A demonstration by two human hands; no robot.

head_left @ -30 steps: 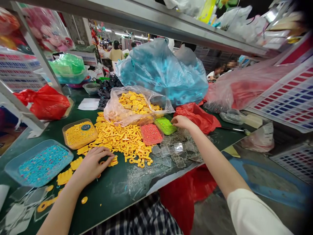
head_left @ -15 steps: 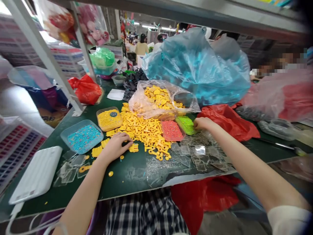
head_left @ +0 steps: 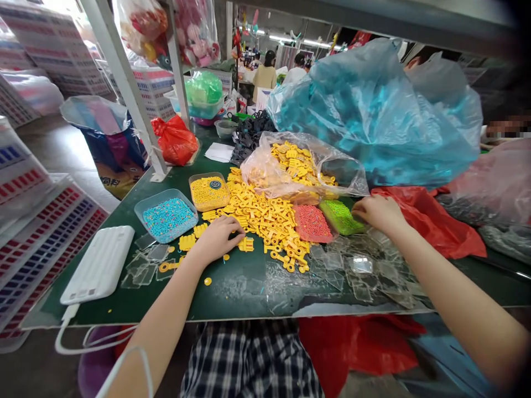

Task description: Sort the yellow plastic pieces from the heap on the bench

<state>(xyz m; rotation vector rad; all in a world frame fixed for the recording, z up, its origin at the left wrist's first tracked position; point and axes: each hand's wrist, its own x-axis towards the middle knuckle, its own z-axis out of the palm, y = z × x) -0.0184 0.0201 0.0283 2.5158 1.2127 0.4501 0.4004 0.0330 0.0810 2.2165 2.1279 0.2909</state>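
Note:
My left hand [head_left: 220, 239] rests low over the table, fingers curled and closed at the left edge of a small ridged yellow plastic piece [head_left: 246, 244]. At the right, my right hand [head_left: 379, 212] has its fingers pinched together by the right rim of a tray of green beads [head_left: 341, 215]; anything between the fingertips is too small to make out. A tray of red beads [head_left: 313, 222] stands beside the green one. Between my hands spreads a heap of yellow plastic pieces [head_left: 269, 213]. More ridged yellow pieces [head_left: 187, 242] lie behind my left wrist.
Trays of blue beads [head_left: 167, 218] and yellow beads [head_left: 209, 192] stand left. Clear plastic plates [head_left: 365, 271] lie at right, a white power bank [head_left: 98, 264] at left. Behind are an opened bag of yellow pieces [head_left: 290, 166], a large blue bag [head_left: 373, 121] and red plastic [head_left: 440, 226].
The view has swung left, so everything sits further right. My left hand stays by the same yellow piece. My right hand remains at the green bead tray, its fingertips near the rim.

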